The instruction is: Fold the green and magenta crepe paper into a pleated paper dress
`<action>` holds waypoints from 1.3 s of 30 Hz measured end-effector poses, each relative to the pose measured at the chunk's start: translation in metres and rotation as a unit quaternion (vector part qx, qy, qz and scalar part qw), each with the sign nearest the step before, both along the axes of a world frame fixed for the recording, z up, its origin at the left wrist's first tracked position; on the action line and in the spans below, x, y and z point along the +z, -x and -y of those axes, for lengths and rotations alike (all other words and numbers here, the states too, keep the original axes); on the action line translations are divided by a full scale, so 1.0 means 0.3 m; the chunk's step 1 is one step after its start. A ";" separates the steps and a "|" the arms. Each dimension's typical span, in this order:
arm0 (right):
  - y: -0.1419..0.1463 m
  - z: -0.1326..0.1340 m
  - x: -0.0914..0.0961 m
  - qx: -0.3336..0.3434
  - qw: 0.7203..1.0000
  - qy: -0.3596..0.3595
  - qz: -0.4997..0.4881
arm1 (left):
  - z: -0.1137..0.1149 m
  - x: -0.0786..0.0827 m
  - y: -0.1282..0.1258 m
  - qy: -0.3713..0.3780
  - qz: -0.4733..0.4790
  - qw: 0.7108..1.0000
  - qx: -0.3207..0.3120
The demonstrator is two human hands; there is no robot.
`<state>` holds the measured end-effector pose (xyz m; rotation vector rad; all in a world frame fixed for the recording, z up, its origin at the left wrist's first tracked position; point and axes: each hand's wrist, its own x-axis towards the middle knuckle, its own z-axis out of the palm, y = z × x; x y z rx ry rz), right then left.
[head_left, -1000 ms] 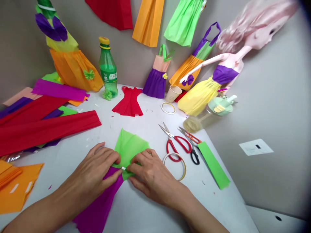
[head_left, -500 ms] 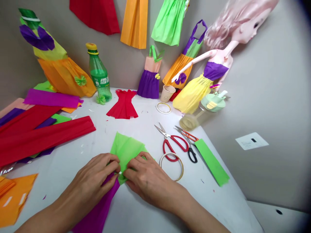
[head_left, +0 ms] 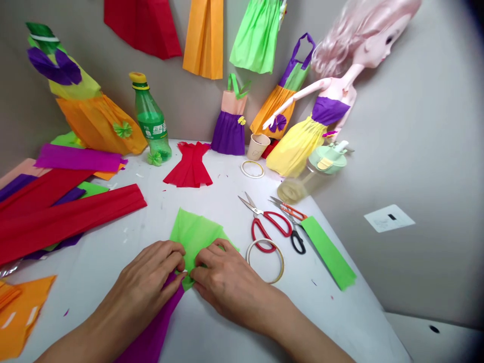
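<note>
Light green crepe paper (head_left: 194, 233) fans out on the table under my fingertips, overlapping a strip of purple crepe paper (head_left: 151, 330) that runs toward me. My left hand (head_left: 155, 277) is closed, its fingers pinching where green and purple meet; a small white bit shows at its fingertips. Close beside it, my right hand (head_left: 227, 282) has its fingers curled and pressed together on the green paper. Both palms face down, so the undersides of the fingers are hidden. Right of my hands lie red-handled scissors (head_left: 266, 222) and a roll of tape (head_left: 282, 267).
A small red paper dress (head_left: 191, 166) lies at the back, near a green bottle (head_left: 151, 121) and a paper cup (head_left: 258, 146). Red crepe strips (head_left: 71, 214) pile up at left. At right are a doll (head_left: 333, 108), a clear tumbler (head_left: 295, 189) and a green strip (head_left: 328, 252).
The view has shifted slightly. Both hands stay at the same spot on the green and purple paper, with only small finger movements.
</note>
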<state>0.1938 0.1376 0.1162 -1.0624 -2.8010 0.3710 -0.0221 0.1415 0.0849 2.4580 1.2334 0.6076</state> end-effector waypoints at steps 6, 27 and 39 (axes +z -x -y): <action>0.000 0.007 -0.002 -0.005 1.000 -0.007 -0.016 | 0.000 -0.006 0.003 0.026 0.000 1.000 0.010; 0.001 0.012 -0.028 -0.004 0.999 -0.032 -0.022 | -0.010 0.012 0.000 0.043 -0.011 0.999 0.008; -0.002 0.019 -0.018 -0.012 0.999 -0.036 -0.032 | -0.020 -0.006 0.020 0.054 -0.004 0.999 0.003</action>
